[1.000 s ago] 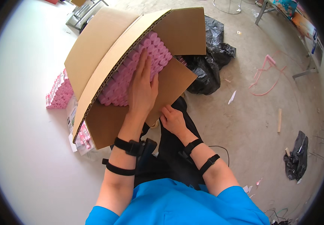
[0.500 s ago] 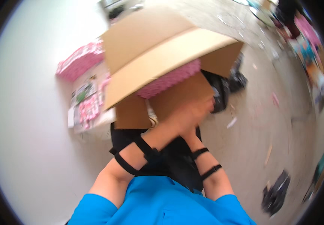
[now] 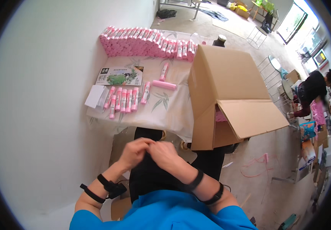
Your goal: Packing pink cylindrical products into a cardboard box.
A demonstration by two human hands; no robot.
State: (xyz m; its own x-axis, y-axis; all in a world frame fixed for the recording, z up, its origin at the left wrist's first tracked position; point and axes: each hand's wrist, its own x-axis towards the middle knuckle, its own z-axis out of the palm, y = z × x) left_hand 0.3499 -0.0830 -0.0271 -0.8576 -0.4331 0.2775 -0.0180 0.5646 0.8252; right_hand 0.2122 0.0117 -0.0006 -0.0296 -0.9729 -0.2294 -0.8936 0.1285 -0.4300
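Observation:
My left hand [image 3: 134, 152] and my right hand [image 3: 164, 154] meet over my lap, near the table's front edge. The fingers of both are curled in and pressed together; anything between them is too small or hidden. Ahead lies a table with a pale leaf-patterned cover [image 3: 173, 109]. Several pink rolls with printed labels [image 3: 124, 100] lie in a row on its near left part. A plain pink roll [image 3: 164, 84] lies crosswise beyond them, touching a labelled roll [image 3: 164, 71]. To the right, a large cardboard box [image 3: 230, 76] has its flaps open toward me, with pink [image 3: 220, 115] showing inside.
A long stack of pink rolls [image 3: 135, 46] lines the table's far edge. A printed card [image 3: 120, 76] and a white box [image 3: 95, 96] lie at the left, near the wall [image 3: 50, 96]. At the far right another person [image 3: 313, 92] bends over beside stools [image 3: 274, 63] and a cluttered table.
My view has swung so that the table is in front and the box stands to the right. My hands, crossed by the box flaps before, have come together lower, over my lap.

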